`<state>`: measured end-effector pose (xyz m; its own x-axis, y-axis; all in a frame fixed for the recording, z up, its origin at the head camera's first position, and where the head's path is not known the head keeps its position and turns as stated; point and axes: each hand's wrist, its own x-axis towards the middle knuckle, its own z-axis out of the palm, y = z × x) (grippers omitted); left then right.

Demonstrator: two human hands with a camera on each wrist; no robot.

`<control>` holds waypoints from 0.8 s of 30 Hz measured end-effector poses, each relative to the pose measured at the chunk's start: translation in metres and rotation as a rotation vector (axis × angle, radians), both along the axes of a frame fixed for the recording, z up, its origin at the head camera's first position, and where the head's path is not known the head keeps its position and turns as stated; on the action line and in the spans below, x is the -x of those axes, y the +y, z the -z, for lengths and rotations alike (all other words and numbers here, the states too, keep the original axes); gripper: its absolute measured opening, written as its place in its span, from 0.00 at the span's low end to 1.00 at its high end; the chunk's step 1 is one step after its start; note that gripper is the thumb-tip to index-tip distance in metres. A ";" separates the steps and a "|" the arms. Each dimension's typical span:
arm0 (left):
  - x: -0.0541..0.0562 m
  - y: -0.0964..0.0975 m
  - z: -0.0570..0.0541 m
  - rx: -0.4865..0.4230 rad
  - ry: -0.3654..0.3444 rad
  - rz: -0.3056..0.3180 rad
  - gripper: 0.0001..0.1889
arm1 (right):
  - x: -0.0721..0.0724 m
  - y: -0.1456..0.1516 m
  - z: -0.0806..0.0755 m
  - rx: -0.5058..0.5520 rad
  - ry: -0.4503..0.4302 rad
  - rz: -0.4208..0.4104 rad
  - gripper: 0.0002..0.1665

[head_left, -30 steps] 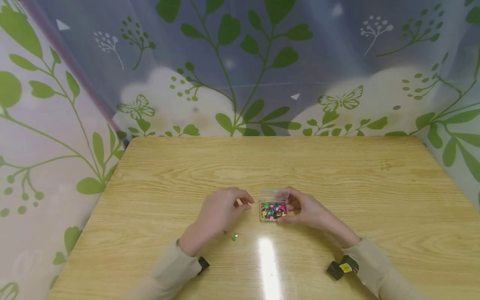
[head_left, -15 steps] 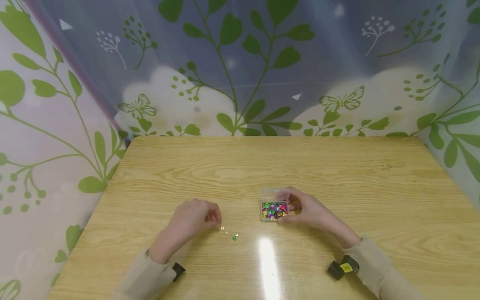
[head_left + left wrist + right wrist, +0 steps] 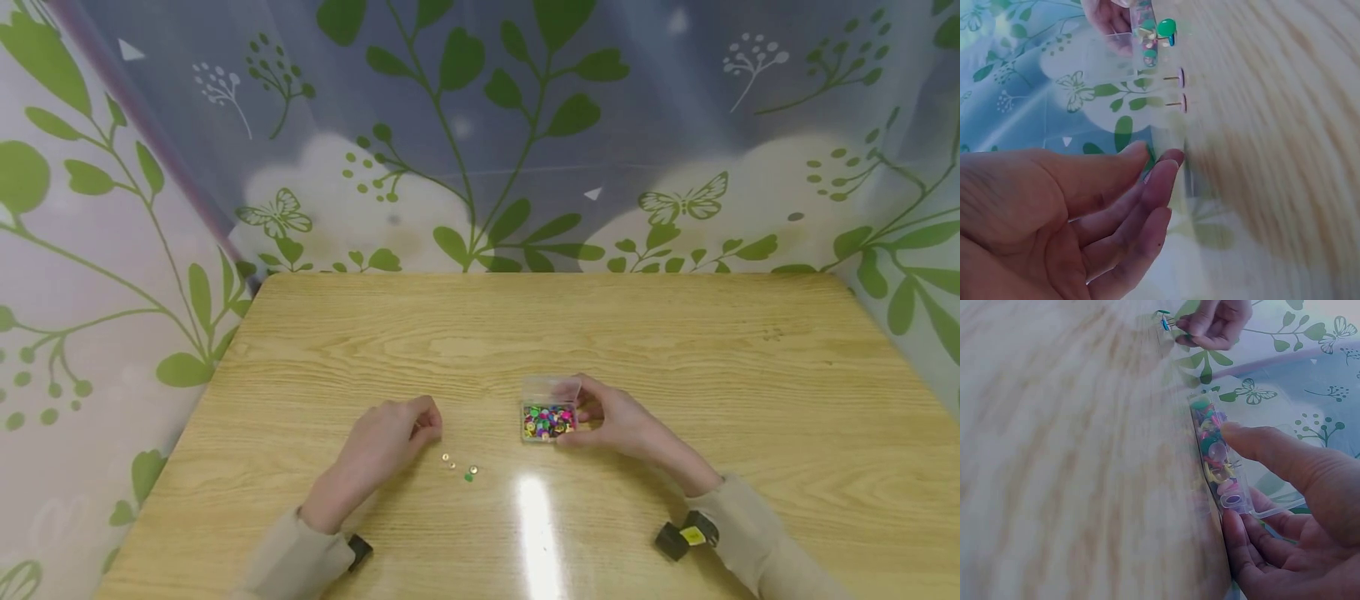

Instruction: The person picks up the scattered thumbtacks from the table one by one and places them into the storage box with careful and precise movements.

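Note:
My right hand [image 3: 615, 421] grips a small clear plastic box [image 3: 1225, 462], thumb on one side and fingers on the other. Its hinged lid [image 3: 551, 389] stands raised, and colourful thumbtacks [image 3: 547, 423] fill it. My left hand [image 3: 386, 437] hovers at the left, fingers loosely bent, thumb tip close to the index finger; I cannot tell whether a tack sits between them. Just beyond its fingertips several loose tacks stand on the table: a pink one [image 3: 1184, 103] and a purple one [image 3: 1180, 78] with pins upward, then a green one [image 3: 1167, 27] beside a blue one [image 3: 1172, 39].
The wood-grain table [image 3: 480, 325] reaches back to a leaf-printed curtain [image 3: 525, 167], with more printed cloth [image 3: 97, 292] along the left. A bright glare strip [image 3: 538, 533] lies at the front. A black wrist device [image 3: 684, 536] is on the right sleeve.
My left hand has moved left and down from beside the box to the loose tacks, then lifted slightly, uncovering another tack. The right hand and box have stayed put.

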<state>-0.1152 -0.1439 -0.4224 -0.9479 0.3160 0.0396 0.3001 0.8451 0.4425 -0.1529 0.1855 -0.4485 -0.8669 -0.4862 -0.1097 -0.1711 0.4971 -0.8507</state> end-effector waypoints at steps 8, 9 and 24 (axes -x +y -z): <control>0.005 0.014 -0.003 -0.055 0.073 0.010 0.08 | -0.001 0.001 -0.001 -0.010 -0.003 0.007 0.39; 0.005 0.017 -0.004 -0.063 0.067 0.016 0.09 | -0.001 0.001 -0.001 -0.009 -0.003 0.007 0.39; 0.019 0.077 -0.017 -0.022 0.074 0.174 0.04 | 0.001 0.001 0.001 -0.007 -0.014 0.004 0.39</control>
<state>-0.1345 -0.0669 -0.4052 -0.8734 0.4730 0.1160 0.4732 0.7680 0.4315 -0.1537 0.1864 -0.4490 -0.8674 -0.4816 -0.1252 -0.1571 0.5037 -0.8495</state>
